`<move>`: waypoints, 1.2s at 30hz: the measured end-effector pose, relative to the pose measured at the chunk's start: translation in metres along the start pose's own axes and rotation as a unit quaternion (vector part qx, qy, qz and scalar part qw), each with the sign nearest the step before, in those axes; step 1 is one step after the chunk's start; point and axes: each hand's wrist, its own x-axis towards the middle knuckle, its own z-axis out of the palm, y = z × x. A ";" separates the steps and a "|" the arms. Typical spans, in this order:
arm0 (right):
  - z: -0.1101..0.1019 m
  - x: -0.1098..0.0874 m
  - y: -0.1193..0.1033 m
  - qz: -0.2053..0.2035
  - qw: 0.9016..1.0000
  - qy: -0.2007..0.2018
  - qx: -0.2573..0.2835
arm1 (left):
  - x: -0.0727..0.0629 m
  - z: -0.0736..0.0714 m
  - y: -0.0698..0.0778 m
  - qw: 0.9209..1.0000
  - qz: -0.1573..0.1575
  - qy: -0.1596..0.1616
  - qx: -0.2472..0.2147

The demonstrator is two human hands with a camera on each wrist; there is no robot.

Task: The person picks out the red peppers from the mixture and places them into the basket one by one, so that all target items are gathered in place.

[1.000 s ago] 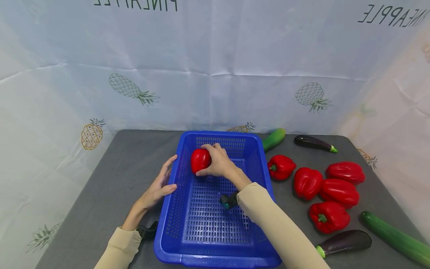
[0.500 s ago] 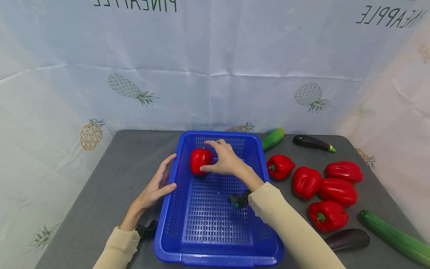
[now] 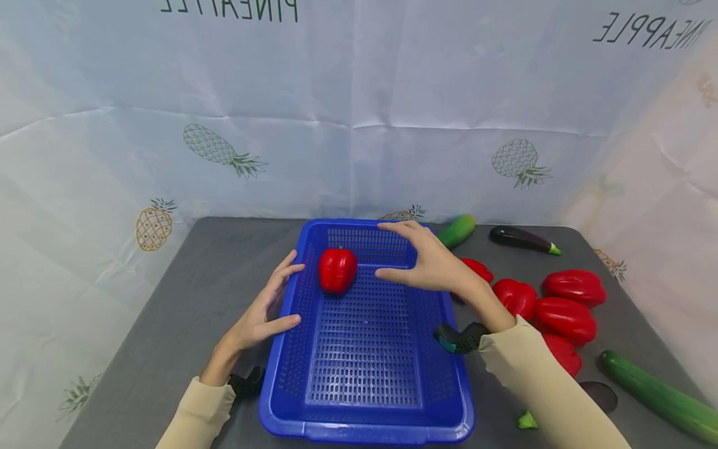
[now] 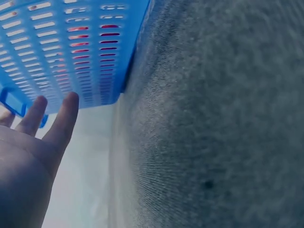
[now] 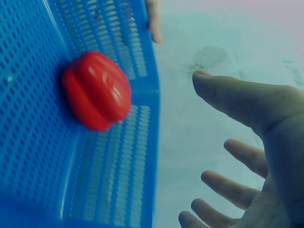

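A red bell pepper (image 3: pixel 338 270) sits in the far left part of a blue perforated plastic basket (image 3: pixel 364 430). My left hand (image 3: pixel 260 312) is at the basket's left rim, its fingers and thumb spread and reaching over the edge. In the left wrist view, fingers (image 4: pixel 61 118) extend beside the slotted side wall. My right hand (image 3: pixel 429 259) hovers above the basket's right side, thumb and fingers spread apart with nothing between them. The right wrist view shows that hand (image 5: pixel 256 156) apart from the pepper (image 5: pixel 97 90) inside the basket.
Several red bell peppers (image 3: pixel 565 319) lie right of the basket, partly behind the right arm. A cucumber (image 3: pixel 656 393) and an eggplant (image 3: pixel 600 395) are at the near right. Another cucumber (image 3: pixel 457 231) and eggplant (image 3: pixel 521 239) lie at the back of the grey table (image 3: pixel 185 299).
My right hand has let go of the bell pepper and moved right, away from it. The pepper stays in the basket. My left hand has barely shifted, its fingers now further over the rim.
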 end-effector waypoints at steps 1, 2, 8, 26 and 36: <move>-0.004 -0.005 0.003 -0.003 1.000 0.008 0.005 | 0.000 0.000 -0.001 1.000 0.000 -0.001 0.002; -0.009 -0.011 0.006 -0.005 1.000 0.015 0.009 | 0.000 0.000 -0.001 1.000 0.002 -0.001 0.004; -0.028 -0.043 0.023 -0.010 0.999 0.049 0.014 | -0.001 0.001 -0.003 1.000 -0.001 0.001 0.006; -0.046 -0.134 0.059 0.041 0.993 0.102 -0.034 | 0.000 0.002 -0.005 1.000 -0.007 0.004 0.016; -0.050 -0.187 0.097 0.097 0.989 0.095 -0.054 | -0.001 0.001 -0.004 1.000 -0.014 0.006 0.022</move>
